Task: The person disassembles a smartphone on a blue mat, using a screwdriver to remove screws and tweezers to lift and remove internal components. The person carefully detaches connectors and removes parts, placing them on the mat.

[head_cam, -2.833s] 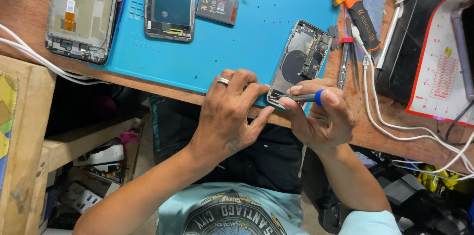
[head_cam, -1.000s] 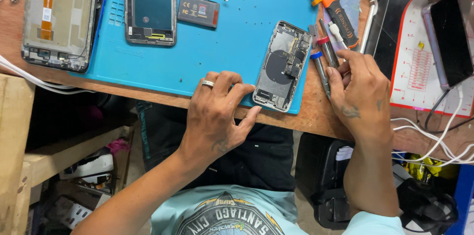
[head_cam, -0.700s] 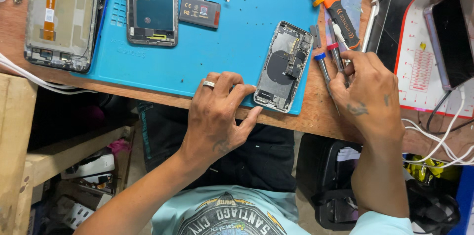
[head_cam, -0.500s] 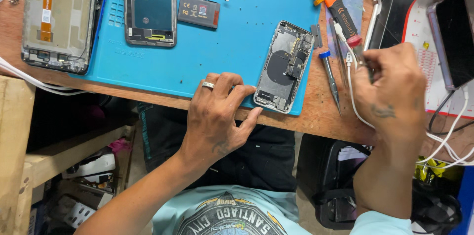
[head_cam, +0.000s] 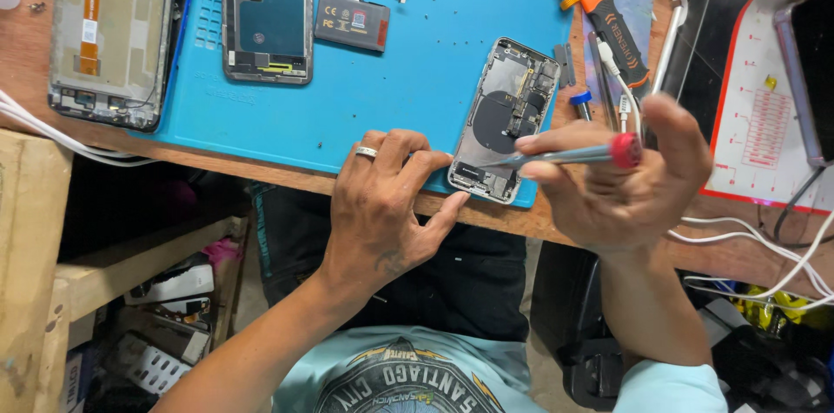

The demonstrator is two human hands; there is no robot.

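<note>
1. Watching from the head camera, I see the left hand (head_cam: 378, 204) resting at the near edge of the blue mat (head_cam: 417, 74), fingers (head_cam: 408, 152) curled loosely, a ring on one of them; the forefinger tip touches the lower corner of the opened phone (head_cam: 508, 118). It grips nothing, only steadies.
2. Opened phone: back-less silver chassis, innards showing, a dark round coil in the middle. It lies tilted on the mat's near right corner, its bottom end at the mat edge.
3. The right hand (head_cam: 621, 191) sits just right of the phone, raised off the surface (head_cam: 782, 248). Its fingers (head_cam: 556, 139) are closed around a slim screwdriver (head_cam: 565, 155) with a metal shaft and red end cap; the thumb stands up beside the cap. The tip points left toward the phone's lower end; I cannot tell whether it touches.
4. Beyond the right hand: an orange-handled tool (head_cam: 612, 26) and a blue-capped screwdriver (head_cam: 580, 100) lie at the mat's right edge.
5. Far side of the mat: a detached phone screen (head_cam: 268, 13), face down, and a dark battery (head_cam: 352, 18) beside it.
6. Far left, off the mat: another phone frame (head_cam: 113, 31) with an orange flex cable.
7. White cables (head_cam: 764, 244) trail across the wooden surface at right.
</note>
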